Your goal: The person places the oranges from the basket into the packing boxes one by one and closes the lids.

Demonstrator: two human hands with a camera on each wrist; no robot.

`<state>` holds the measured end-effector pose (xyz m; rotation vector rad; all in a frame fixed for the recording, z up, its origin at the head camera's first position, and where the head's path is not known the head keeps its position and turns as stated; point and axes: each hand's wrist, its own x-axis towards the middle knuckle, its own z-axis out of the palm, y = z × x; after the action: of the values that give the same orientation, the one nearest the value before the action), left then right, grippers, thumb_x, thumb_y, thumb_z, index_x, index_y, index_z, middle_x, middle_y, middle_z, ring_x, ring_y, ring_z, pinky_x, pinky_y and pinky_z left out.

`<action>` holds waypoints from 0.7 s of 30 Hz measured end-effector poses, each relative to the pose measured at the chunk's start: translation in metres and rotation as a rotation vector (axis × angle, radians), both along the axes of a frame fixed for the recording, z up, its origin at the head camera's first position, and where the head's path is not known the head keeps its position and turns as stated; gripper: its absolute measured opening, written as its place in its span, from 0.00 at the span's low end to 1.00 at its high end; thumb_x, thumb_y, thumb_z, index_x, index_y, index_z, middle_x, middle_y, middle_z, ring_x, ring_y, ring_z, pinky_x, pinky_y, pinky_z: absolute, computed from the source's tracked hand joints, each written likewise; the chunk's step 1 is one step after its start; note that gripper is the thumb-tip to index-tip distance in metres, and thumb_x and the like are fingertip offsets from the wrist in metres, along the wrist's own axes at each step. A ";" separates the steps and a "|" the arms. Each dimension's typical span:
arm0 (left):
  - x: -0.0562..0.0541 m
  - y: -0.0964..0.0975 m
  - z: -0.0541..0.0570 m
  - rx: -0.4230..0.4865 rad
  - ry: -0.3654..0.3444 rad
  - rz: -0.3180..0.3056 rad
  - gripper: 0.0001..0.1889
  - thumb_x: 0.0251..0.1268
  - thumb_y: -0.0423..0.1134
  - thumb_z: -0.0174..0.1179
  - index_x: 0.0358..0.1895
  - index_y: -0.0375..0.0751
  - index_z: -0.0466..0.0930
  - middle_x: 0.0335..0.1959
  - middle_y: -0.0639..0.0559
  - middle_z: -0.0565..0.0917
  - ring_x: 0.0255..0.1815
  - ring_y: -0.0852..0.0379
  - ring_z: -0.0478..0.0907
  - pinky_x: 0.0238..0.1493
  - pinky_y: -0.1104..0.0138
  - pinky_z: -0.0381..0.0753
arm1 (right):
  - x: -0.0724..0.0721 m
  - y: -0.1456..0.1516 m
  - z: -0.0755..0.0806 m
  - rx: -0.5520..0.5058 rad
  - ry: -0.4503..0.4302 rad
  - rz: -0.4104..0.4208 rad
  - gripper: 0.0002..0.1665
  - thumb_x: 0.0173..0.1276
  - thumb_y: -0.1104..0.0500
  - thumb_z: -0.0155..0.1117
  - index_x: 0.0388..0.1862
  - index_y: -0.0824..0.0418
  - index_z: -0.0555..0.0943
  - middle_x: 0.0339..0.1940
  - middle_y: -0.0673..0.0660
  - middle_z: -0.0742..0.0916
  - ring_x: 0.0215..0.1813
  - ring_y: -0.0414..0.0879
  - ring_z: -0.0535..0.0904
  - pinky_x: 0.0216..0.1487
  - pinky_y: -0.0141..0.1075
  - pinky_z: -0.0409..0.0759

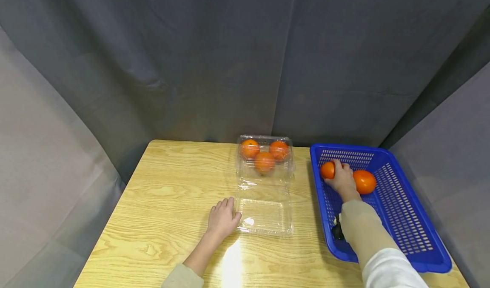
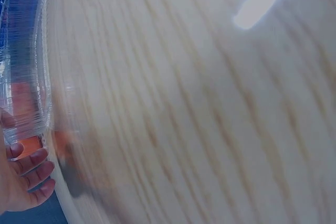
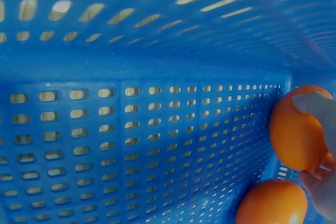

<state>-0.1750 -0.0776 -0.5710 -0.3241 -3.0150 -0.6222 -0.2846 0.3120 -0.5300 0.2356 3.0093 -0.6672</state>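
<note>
In the head view, my right hand (image 1: 342, 181) reaches into the blue plastic basket (image 1: 413, 207) and grips a smooth, round orange fruit (image 1: 327, 170). The right wrist view shows the thumb lying over this fruit (image 3: 296, 135); a second orange fruit (image 3: 273, 205) sits close by, also seen from above (image 1: 364, 182). To the left, a clear plastic clamshell box (image 1: 264, 215) lies unfolded on the table, three orange fruits (image 1: 264, 162) in its far half. Beside the near half's left edge rests my left hand (image 1: 223, 219), fingers relaxed, thumb at the edge, holding nothing.
The wooden table (image 1: 172, 194) meets a grey curtain (image 1: 214, 67) at its back edge. Inside the basket, a small black object (image 1: 337, 229) is partly hidden by my right sleeve. Basket and clamshell stand a short gap apart.
</note>
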 end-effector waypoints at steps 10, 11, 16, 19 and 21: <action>0.000 0.000 0.002 0.009 -0.001 -0.001 0.24 0.61 0.47 0.49 0.56 0.35 0.68 0.48 0.42 0.77 0.48 0.44 0.73 0.47 0.52 0.72 | 0.004 0.006 0.000 -0.032 0.012 0.000 0.45 0.53 0.57 0.66 0.65 0.63 0.54 0.55 0.78 0.60 0.55 0.73 0.58 0.51 0.68 0.61; 0.000 0.000 0.002 0.011 -0.002 -0.001 0.24 0.61 0.47 0.49 0.56 0.35 0.68 0.48 0.42 0.77 0.48 0.44 0.73 0.47 0.52 0.72 | 0.004 0.006 0.001 -0.033 0.013 -0.001 0.45 0.52 0.57 0.66 0.65 0.63 0.54 0.55 0.78 0.61 0.55 0.74 0.58 0.51 0.68 0.61; 0.001 0.001 0.002 0.014 -0.013 0.003 0.24 0.61 0.48 0.48 0.56 0.36 0.68 0.49 0.42 0.77 0.49 0.44 0.73 0.48 0.52 0.71 | 0.005 0.009 0.010 -0.041 0.050 -0.012 0.45 0.51 0.56 0.67 0.64 0.65 0.55 0.53 0.79 0.62 0.53 0.74 0.59 0.50 0.68 0.62; 0.001 0.001 0.002 0.012 -0.014 0.006 0.24 0.61 0.48 0.47 0.56 0.36 0.68 0.48 0.42 0.77 0.49 0.45 0.73 0.48 0.53 0.71 | 0.006 0.010 0.018 -0.042 0.091 -0.016 0.45 0.51 0.56 0.68 0.63 0.65 0.56 0.52 0.80 0.62 0.52 0.75 0.60 0.49 0.67 0.62; 0.001 0.001 0.001 0.011 -0.007 0.006 0.23 0.61 0.48 0.47 0.55 0.37 0.68 0.47 0.43 0.77 0.48 0.45 0.73 0.46 0.53 0.72 | 0.006 0.011 0.023 -0.040 0.124 -0.012 0.45 0.50 0.56 0.68 0.62 0.66 0.57 0.52 0.81 0.63 0.51 0.76 0.60 0.48 0.67 0.63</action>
<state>-0.1743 -0.0771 -0.5701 -0.3127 -3.0175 -0.6404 -0.2786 0.3231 -0.5071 0.2185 3.1102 -0.7701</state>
